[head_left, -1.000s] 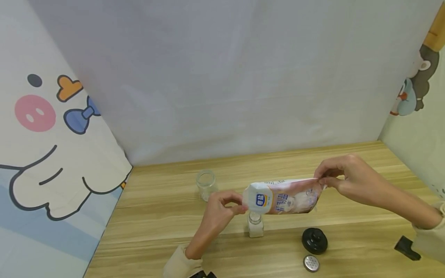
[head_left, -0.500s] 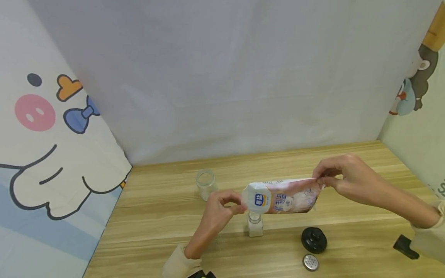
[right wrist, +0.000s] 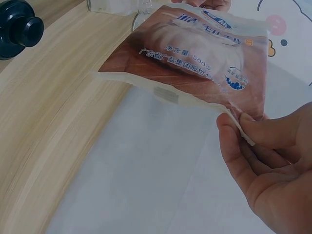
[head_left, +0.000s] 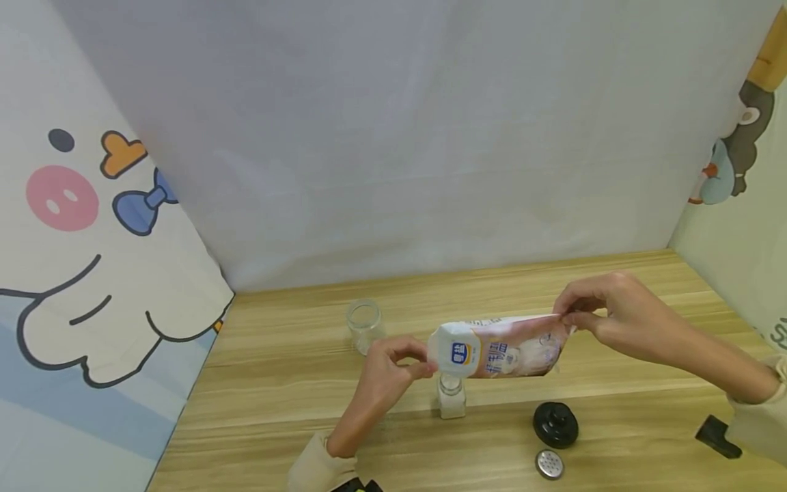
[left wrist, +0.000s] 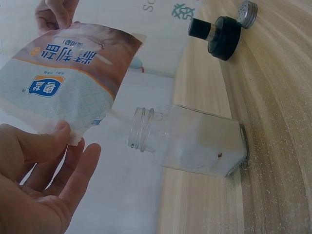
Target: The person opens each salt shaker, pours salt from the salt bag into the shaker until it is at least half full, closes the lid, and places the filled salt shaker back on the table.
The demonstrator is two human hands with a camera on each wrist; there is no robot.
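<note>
A white and pink-brown salt bag (head_left: 516, 350) is stretched between both hands above the table. My left hand (head_left: 389, 376) pinches its white end between thumb and finger, and my right hand (head_left: 615, 314) pinches a corner of the other end. Beneath the left end stands a small square glass shaker jar (head_left: 452, 404), uncapped and mostly filled with white salt. In the left wrist view a faint pale stream runs from the bag's corner to the mouth of the jar (left wrist: 200, 141). The bag partly hides the jar's top in the head view.
A perforated metal shaker cap (head_left: 549, 464) and a round black knobbed lid (head_left: 555, 425) lie right of the jar. An open glass jar (head_left: 364, 326) stands behind the left hand. White grains speckle the wooden table (left wrist: 278, 161). Fabric walls stand behind and at the sides.
Hardly anything differs: both hands keep the bag tilted over the jar, with only a very slight shift of the view.
</note>
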